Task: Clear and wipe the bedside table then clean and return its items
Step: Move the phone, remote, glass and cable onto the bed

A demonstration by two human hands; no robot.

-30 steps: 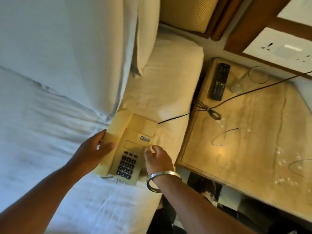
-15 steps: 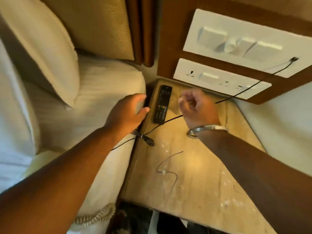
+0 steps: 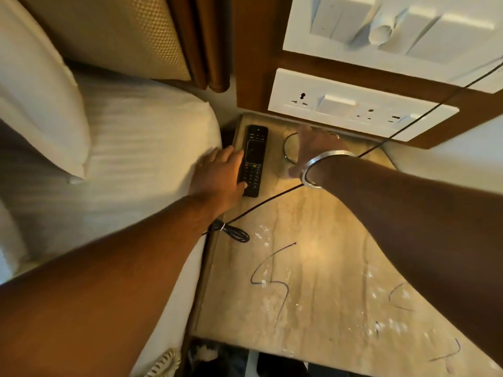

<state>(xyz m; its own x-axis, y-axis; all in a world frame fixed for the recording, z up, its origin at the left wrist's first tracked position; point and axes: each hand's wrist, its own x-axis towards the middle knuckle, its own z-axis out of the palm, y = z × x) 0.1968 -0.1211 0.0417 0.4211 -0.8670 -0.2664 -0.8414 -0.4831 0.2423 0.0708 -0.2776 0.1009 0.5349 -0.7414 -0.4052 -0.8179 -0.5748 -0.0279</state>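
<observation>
The remote control (image 3: 254,160) lies at the back left corner of the bedside table (image 3: 321,268). The left hand (image 3: 220,176) clasps its left edge, thumb on the keypad. The right hand (image 3: 313,148) covers a glass (image 3: 290,148) (blurred; grip cannot be determined).

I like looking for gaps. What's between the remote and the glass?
In the head view, only bare tabletop lies between the remote and the glass.

Black remote control (image 3: 254,159): rear left of beige marble bedside table (image 3: 313,268), beside white bed (image 3: 136,164). Clear drinking glass (image 3: 290,148): right of it. Thin black cable (image 3: 272,198): crossing the top.
</observation>
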